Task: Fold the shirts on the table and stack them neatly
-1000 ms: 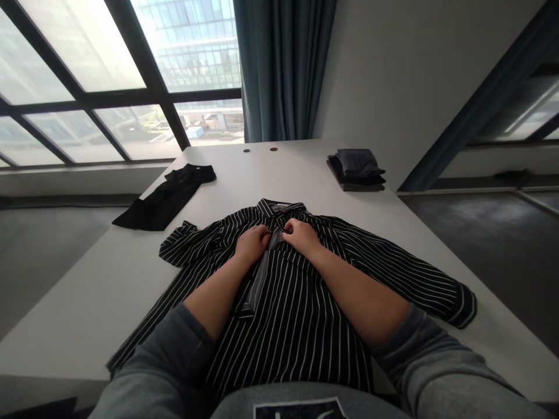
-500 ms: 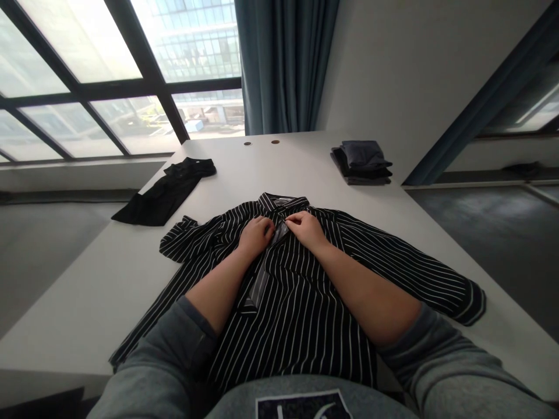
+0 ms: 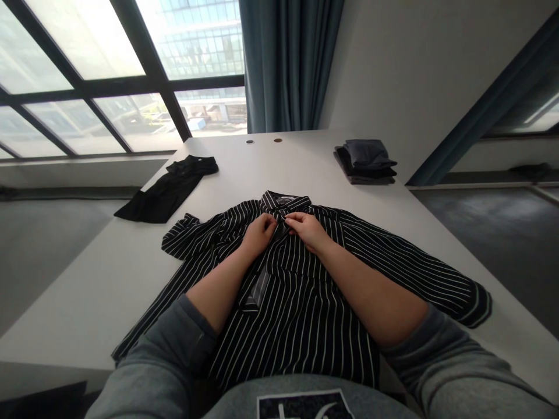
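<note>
Head view: a black pinstriped shirt (image 3: 301,331) lies on the bench (image 3: 100,291) straight ahead, long axis running far to near, collar (image 3: 282,199) far. The curled left hand (image 3: 261,234) and right hand (image 3: 308,230) meet equally close at the placket (image 3: 279,228); whether either grips it cannot be told.

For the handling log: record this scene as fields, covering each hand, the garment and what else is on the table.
Left hand: on the shirt front just below the collar, at the button edge
Right hand: on the shirt front beside the left hand, at the opposite edge
Garment: black shirt with white pinstripes, long-sleeved, spread on a white table, collar pointing away from the person
Grey lining: shows along the shirt's front opening, below the hands
Rest: black garment on the table's left side; stack of folded dark clothes at the far right
</note>
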Action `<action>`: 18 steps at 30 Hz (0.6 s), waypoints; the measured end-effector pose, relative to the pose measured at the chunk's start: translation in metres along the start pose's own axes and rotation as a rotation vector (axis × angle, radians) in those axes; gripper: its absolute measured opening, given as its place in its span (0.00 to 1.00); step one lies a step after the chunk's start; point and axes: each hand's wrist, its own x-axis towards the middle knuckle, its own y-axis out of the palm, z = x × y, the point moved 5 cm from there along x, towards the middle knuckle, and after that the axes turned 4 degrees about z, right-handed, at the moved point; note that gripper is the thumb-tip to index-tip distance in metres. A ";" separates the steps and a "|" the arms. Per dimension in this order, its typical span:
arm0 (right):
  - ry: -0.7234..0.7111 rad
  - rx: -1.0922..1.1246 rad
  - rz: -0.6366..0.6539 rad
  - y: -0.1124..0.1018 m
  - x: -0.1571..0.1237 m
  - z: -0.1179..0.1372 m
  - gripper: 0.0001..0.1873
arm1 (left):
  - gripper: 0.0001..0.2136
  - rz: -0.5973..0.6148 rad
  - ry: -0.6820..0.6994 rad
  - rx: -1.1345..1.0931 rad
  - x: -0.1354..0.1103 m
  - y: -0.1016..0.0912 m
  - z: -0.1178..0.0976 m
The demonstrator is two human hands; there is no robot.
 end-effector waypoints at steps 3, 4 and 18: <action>-0.102 -0.130 0.058 0.006 -0.004 0.007 0.09 | 0.01 -0.006 -0.020 -0.115 -0.002 0.002 -0.001; -0.124 -0.173 0.072 0.008 -0.005 0.009 0.09 | 0.02 0.002 -0.023 -0.144 -0.002 0.002 -0.001; -0.202 -0.356 0.067 0.007 -0.015 0.021 0.12 | 0.09 0.050 0.012 -0.379 -0.003 0.003 0.001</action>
